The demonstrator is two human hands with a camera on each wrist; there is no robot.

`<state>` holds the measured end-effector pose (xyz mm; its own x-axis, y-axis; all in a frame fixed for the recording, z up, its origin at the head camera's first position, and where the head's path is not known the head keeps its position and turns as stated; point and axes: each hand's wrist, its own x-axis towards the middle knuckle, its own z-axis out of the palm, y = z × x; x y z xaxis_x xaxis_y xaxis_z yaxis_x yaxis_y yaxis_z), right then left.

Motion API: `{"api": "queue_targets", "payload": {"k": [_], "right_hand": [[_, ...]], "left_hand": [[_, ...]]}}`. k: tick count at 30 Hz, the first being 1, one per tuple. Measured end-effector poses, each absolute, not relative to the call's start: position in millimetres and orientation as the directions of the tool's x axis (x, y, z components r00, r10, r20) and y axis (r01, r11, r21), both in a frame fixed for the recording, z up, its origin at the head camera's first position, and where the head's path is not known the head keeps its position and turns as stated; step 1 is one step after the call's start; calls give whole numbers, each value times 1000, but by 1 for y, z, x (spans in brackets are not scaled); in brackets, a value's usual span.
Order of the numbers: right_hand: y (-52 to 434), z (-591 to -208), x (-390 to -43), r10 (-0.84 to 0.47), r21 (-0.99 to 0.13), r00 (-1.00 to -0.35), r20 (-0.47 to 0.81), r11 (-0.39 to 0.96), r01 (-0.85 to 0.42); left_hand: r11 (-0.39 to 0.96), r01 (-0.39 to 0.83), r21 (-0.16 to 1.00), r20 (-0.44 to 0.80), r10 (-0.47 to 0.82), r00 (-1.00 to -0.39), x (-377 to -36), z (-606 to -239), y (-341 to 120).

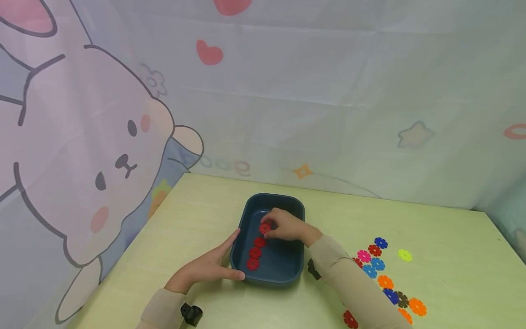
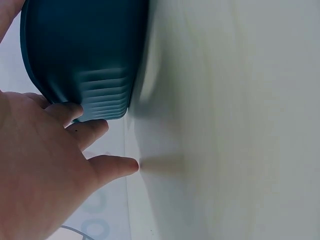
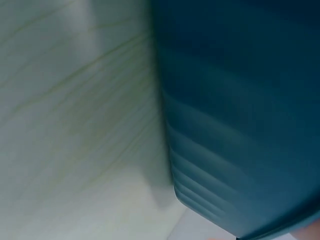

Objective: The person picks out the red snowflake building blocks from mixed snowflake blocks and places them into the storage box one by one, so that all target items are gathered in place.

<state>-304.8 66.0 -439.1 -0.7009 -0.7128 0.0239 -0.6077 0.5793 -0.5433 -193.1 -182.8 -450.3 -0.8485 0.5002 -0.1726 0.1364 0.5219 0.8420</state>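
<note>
Deep blue rectangular plastic tray with rounded corners [image 1: 283,269] on a pale yellow-green wood-grained tabletop [image 1: 213,196]. Left hand [image 1: 207,266] at the tray's left side, digits spread wide and fairly straight: thumb at the near left corner, a finger against the left rim further up. Left wrist view has fingers by the tray's ribbed outer wall. Right hand [image 1: 286,225] reaches over the right rim into the tray, grip narrow, thumb and finger pinching a red notched flower-shaped plastic disc [image 1: 265,228]. That disc is inside the tray, left of centre, at the far end of a line of three more red notched discs [image 1: 255,252] running toward the near wall; whether they interlock, cannot tell. Right wrist view: mostly tray wall, pinch hidden. Beige sleeves [image 1: 343,269] on both arms. Right of the tray, partly behind the right sleeve, loose notched discs scattered on the tabletop: orange [image 1: 418,307], yellow [image 1: 404,255], pink [image 1: 364,256], brown, red, two blues. Behind, a pale cloth backdrop printed with a white cartoon animal [image 1: 102,151].
</note>
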Motion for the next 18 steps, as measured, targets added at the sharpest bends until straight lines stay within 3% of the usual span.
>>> {"api": "queue_targets", "payload": {"k": [18], "right_hand": [[52, -444, -307, -699, -489, -712, -66, 645, -587]], "left_hand": [[505, 133, 853, -177, 519, -836, -190, -448, -188]]}}
